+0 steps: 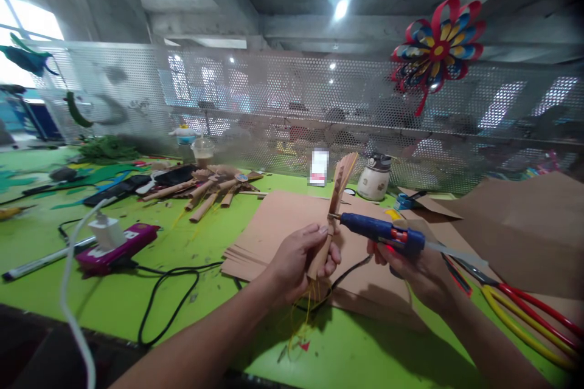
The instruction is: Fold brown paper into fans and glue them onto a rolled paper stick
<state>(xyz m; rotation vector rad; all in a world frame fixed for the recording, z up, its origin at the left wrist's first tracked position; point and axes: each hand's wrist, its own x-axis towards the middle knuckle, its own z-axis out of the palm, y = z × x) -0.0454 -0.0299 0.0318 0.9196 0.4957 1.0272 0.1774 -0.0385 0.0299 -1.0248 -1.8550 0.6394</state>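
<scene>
Upright in my left hand (303,261) is a rolled brown paper piece (338,191), with a fringed, flared top and a tube-like stem. Thin yellow strings (309,301) hang below its lower end. My right hand (406,264) grips a blue hot glue gun (378,230), and a clear glue stick (456,252) sticks out of its back. The gun's nozzle points left and meets, or nearly meets, the paper just above my left fingers. Beneath both hands lies a stack of brown paper sheets (278,219).
Similar paper pieces (205,194) lie in a pile at left. A purple power strip (116,249) holds a white plug, with cables across the green table (182,346). Red-and-yellow-handled scissors (524,310) lie right. Behind stand a bottle (374,177), a drink cup (203,152) and a perforated metal screen (264,97).
</scene>
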